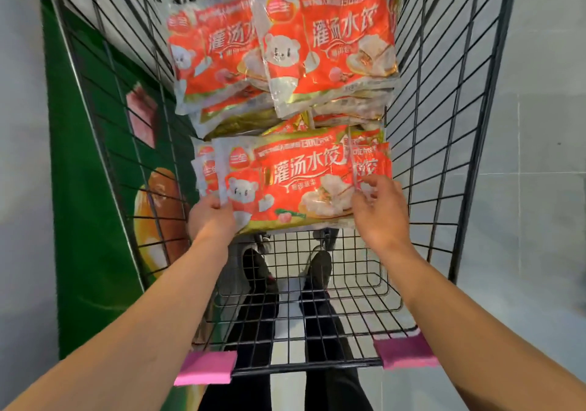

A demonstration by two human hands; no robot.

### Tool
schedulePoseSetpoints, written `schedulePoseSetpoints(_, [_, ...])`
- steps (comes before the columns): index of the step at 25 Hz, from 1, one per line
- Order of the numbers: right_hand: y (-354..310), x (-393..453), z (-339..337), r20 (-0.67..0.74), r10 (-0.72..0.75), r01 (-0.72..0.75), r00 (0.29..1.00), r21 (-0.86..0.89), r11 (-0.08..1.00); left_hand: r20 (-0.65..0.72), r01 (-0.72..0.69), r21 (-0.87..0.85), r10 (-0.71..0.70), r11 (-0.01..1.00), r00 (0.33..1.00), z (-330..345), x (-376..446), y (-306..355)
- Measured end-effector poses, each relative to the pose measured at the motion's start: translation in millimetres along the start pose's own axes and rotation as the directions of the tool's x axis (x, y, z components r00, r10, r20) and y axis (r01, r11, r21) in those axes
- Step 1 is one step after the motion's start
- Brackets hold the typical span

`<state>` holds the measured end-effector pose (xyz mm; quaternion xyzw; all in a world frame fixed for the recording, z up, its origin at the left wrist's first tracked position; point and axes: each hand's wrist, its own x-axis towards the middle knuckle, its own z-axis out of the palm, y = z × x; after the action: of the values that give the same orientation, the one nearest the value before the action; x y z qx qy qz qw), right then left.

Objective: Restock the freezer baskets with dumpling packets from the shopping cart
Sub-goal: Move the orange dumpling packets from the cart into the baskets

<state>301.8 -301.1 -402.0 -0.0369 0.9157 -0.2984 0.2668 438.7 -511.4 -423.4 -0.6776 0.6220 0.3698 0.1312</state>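
A black wire shopping cart fills the view from above, its basket narrowing away from the person. To its left stands a green printed panel; pale floor lies to the right. Deep in the cart sits a pile of red dumpling packets, stacked several high. In front of that pile, nearest the person, lies the nearest packet, flat, face up, its long axis running left to right across the cart. Both hands meet it at opposite short ends. The left hand grips the lower left corner, fingers curled under the edge. The right hand pinches the right edge with curled fingers. Both hands seem equally near, so a straight lift towards the person looks likely. No freezer basket is in view.
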Motion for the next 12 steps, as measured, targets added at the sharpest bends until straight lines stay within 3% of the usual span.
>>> schedulePoseSetpoints(4, [-10,18,9,0.053,0.168,-0.174,0.984,0.146,0.974,0.057,0.055,-0.038,-0.053,0.998,0.997,-2,5,0])
schedulePoseSetpoints(8, [-16,39,14,0.080,0.182,-0.192,0.980,0.147,0.970,0.021,0.049,-0.191,-0.045,0.980,0.999,-1,8,12])
schedulePoseSetpoints(12, [-17,46,19,0.128,0.261,-0.286,0.957,0.266,0.920,0.032,0.022,-0.309,-0.013,0.951,0.999,-2,14,19])
